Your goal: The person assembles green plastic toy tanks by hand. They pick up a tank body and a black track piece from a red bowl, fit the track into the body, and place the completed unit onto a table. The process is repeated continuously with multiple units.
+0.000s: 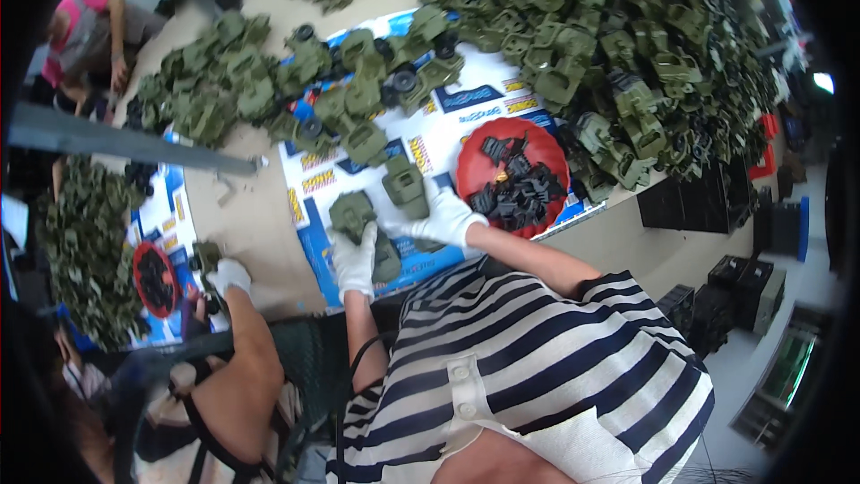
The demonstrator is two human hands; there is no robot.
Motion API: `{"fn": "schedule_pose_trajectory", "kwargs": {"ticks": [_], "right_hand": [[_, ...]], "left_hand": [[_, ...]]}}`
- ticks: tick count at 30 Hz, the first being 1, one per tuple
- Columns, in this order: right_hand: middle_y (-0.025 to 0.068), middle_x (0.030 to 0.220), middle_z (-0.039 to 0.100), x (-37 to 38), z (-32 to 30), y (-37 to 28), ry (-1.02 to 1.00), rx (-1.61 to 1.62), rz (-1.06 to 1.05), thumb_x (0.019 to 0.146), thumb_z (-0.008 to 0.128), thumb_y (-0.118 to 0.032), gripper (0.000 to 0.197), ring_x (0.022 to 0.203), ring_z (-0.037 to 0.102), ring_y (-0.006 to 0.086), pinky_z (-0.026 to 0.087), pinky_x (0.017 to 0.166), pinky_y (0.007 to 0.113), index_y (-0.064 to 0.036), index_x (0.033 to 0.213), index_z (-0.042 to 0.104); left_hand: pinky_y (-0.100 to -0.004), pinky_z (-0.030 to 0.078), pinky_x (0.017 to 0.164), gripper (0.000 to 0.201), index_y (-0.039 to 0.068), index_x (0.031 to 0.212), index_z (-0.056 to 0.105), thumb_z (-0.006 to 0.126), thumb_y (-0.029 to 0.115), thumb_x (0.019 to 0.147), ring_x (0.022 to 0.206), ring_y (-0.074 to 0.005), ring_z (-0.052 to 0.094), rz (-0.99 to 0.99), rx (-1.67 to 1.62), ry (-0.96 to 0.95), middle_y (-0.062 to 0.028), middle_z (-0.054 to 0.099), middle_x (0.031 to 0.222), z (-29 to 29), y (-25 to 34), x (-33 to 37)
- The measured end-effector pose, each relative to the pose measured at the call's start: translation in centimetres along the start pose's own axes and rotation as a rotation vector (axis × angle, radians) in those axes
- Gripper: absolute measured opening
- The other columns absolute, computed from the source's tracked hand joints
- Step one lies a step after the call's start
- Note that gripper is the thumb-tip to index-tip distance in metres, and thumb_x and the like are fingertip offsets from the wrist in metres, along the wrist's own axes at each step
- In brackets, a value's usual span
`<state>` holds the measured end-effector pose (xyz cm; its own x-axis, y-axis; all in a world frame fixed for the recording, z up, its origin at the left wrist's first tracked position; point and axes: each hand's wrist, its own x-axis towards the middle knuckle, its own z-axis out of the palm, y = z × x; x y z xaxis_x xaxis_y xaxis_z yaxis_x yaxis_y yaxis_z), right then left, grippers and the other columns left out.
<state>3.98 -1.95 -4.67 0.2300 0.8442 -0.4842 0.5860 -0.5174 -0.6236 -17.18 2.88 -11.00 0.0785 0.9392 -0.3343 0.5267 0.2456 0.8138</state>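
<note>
My left hand [355,262], in a white glove, is closed on an olive-green moulded plastic shell [351,212] near the table's front edge. Just right of it, my gloved right hand [451,217] grips another olive-green shell [404,185], which has a squarish opening. The two shells are close together but apart. Beside my left fingers lies a further green piece [386,260], partly covered. A red scalloped bowl [466,168] to the right of my right hand holds small black plastic parts [520,197].
Printed sheeting [313,215] covers the worktop. A large heap of green parts [618,45] rises at the far right, with more shells [219,81] at the far left. A metal bar [134,143] crosses the left side. A co-worker's gloved hand [229,276] works nearby, beside another red bowl [141,282].
</note>
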Motion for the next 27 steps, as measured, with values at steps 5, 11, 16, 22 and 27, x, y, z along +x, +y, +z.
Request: {"fn": "schedule_pose_trajectory", "kwargs": {"ticks": [5,11,16,22,27], "right_hand": [[0.0261,0.116,0.060,-0.3,-0.8,-0.5,-0.051,-0.289,-0.084,0.076,0.073,-0.055,0.095,0.101,0.064,0.0389,0.052,0.085,0.046,0.0012,0.142,0.036],[0.0083,0.131,0.053,5.5,-0.6,0.8,0.357,-0.873,-1.230,0.081,0.058,-0.029,0.036,0.120,0.053,0.0319,0.049,0.083,0.045,-0.0254,0.116,0.059],[0.0059,0.135,0.051,12.2,3.9,4.6,-0.038,-1.137,-1.361,0.079,0.059,-0.028,0.030,0.126,0.046,0.0322,0.037,0.101,0.054,-0.0224,0.107,0.067],[0.0034,0.113,0.060,13.2,-0.5,0.2,-0.394,-1.491,-1.384,0.082,0.062,-0.025,0.037,0.117,0.054,0.0280,0.039,0.100,0.058,-0.0271,0.119,0.058],[0.0119,0.126,0.058,15.9,-1.1,0.0,-0.315,-0.639,-1.318,0.082,0.065,-0.026,0.044,0.119,0.056,0.0268,0.041,0.101,0.049,-0.0139,0.124,0.058]], "left_hand": [[-0.0358,0.037,0.110,0.098,-0.012,0.147,0.023,0.074,0.044,0.084,0.132,-0.0331,0.048,-0.116,0.118,-0.057,-0.0265,0.048,0.141,-0.2,0.8,0.0],[-0.0350,0.049,0.093,0.080,-0.004,0.142,0.038,0.079,0.030,0.082,0.109,-0.0263,0.063,-0.119,-0.107,-0.125,-0.0195,0.062,0.125,-0.4,0.4,0.4],[-0.0325,0.052,0.079,0.059,0.005,0.132,0.052,0.080,0.020,0.082,0.091,-0.0162,0.063,-0.169,-0.299,-0.108,-0.0098,0.067,0.110,-0.3,1.5,0.0],[-0.0314,0.052,0.080,0.056,0.006,0.131,0.054,0.079,0.018,0.083,0.091,-0.0157,0.063,-0.181,-0.447,-0.072,-0.0078,0.066,0.111,-0.3,1.3,-0.7],[-0.0336,0.050,0.089,0.066,0.000,0.135,0.050,0.079,0.028,0.083,0.104,-0.0212,0.061,-0.001,-0.352,-0.084,-0.0117,0.063,0.121,1.3,-2.2,2.5]]}}
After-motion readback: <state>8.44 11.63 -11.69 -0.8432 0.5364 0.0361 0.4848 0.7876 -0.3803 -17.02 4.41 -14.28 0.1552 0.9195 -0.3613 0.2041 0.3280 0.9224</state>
